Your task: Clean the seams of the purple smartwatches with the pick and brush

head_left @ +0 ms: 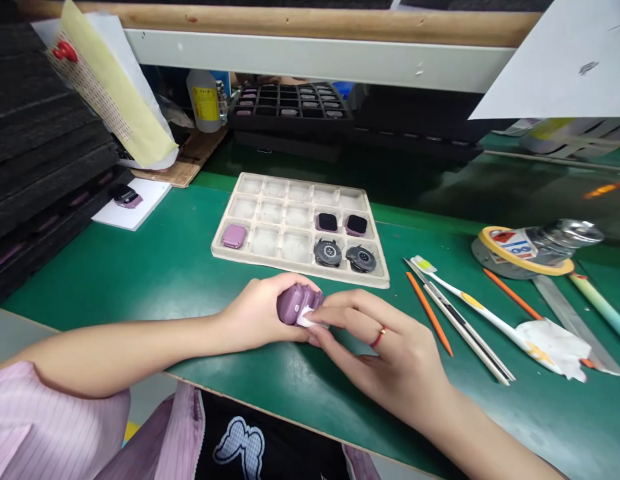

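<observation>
My left hand [260, 310] is wrapped round a small row of purple watch cases [290, 305], held together just above the green table. Pinched between thumb and fingers of my right hand [395, 343] is a white wipe [305, 317], which touches the side of the cases. My fingers partly hide the cases, so their exact number cannot be told. Beyond my hands lies a cream plastic tray [217, 252]. Its compartments hold a purple watch case [235, 235], two square watches with dark screens [327, 222] and two round dark watch parts [328, 253].
On the right lie a toothbrush [473, 300], orange sticks [430, 313], tweezers [470, 337], a crumpled wipe [555, 343], a steel ruler [580, 327] and a metal-topped bottle [530, 247]. A watch [126, 195] rests on white paper at left, near stacked black foam trays [45, 133].
</observation>
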`<state>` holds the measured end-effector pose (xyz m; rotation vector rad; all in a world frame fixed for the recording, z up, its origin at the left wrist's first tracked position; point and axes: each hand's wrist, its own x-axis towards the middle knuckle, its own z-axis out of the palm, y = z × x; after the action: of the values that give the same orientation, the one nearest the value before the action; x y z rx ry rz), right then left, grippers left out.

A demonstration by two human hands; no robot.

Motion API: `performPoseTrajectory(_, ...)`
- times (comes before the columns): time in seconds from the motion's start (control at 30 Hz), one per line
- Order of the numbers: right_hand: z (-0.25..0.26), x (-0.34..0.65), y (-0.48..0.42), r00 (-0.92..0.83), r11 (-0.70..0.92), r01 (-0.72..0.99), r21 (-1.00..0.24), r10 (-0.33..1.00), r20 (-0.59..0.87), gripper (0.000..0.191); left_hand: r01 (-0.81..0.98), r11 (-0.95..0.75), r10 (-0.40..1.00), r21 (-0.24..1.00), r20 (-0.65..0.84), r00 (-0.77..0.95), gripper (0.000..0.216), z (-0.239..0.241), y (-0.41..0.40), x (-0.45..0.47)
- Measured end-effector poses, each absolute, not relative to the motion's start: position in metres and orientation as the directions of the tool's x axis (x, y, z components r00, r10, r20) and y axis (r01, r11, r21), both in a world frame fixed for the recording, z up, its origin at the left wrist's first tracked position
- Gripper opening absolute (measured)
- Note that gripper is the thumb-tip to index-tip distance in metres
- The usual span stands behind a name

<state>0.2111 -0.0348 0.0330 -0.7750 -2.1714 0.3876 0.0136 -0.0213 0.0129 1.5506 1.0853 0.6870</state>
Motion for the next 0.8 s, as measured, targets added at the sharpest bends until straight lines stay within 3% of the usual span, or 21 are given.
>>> performPoseTrajectory(0.5,0.0287,0.2086,-0.0339,-0.573,0.827,0.458,-0.325,0.554,0.604,0.016,0.3,0.006,0.897,0.954,-0.138,0.42,0.054,0.0095,-0.021,0.0145)
performPoseTrajectory(0.8,0.0282,0.2131,-0.0295,-0.567,0.815,0.433,-0.384,0.578,0.587,0.016,0.293,0.018,0.888,0.956,-0.15,0.435,0.055,0.0104,-0.0198,0.0153)
